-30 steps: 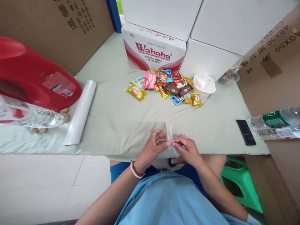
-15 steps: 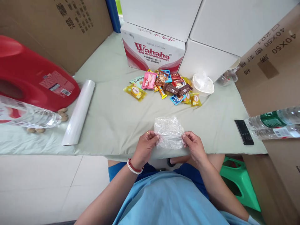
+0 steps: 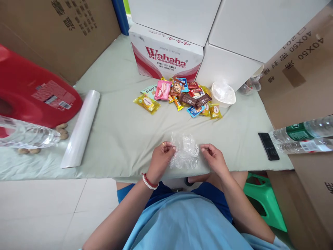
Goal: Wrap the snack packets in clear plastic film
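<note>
A crumpled piece of thin clear plastic film lies near the table's front edge, between my two hands. My left hand pinches its left edge between thumb and forefinger. At the film's right edge is my right hand, thumb and forefinger drawn together on or right beside it; the contact there is hard to make out. Beyond the hands lies a pile of wrapped snacks, among them a pink packet and a yellow packet. A white bowl with clear plastic in it stands right of the pile.
A white roll lies to the left, near a red jug, a clear bottle and several brown nuts. On the right are a black phone and two water bottles. A Wahaha box stands behind the snacks.
The film has gone from stretched fairly flat to looser and more bunched, with its right side drawn inward. My hands have come slightly closer together. The camera view has shifted a little.
</note>
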